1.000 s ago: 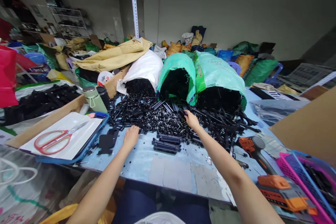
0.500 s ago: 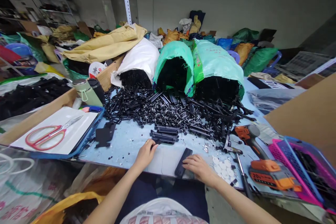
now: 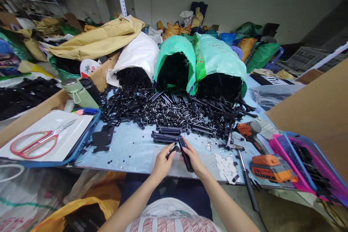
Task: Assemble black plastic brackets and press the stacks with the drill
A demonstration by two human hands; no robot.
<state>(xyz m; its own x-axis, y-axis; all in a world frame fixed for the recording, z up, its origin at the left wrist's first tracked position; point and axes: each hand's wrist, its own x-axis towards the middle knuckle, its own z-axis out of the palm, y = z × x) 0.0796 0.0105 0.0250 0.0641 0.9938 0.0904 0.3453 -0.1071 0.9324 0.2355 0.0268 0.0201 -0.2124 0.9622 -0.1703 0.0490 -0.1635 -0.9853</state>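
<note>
My right hand (image 3: 193, 156) is closed round a long black plastic part (image 3: 185, 154), tilted just above the front of the table. Close on its left, my left hand (image 3: 164, 160) pinches a small black curved piece (image 3: 173, 150). The two pieces are near each other; whether they touch I cannot tell. Just beyond my hands lie several long black plastic strips (image 3: 165, 138) in a small stack. Behind them spreads a heap of small black parts and silvery pins (image 3: 176, 113).
Three open sacks, one white (image 3: 140, 52) and two green, spill black parts at the back. On the right are an orange cordless drill (image 3: 268, 166), a hammer (image 3: 248, 185), white discs (image 3: 226, 166) and a pink basket (image 3: 292, 177). Red-handled scissors (image 3: 40, 141) lie left.
My right hand has lifted the long black part off the table. My left hand has come right towards it with a small black piece. The view has shifted slightly.
</note>
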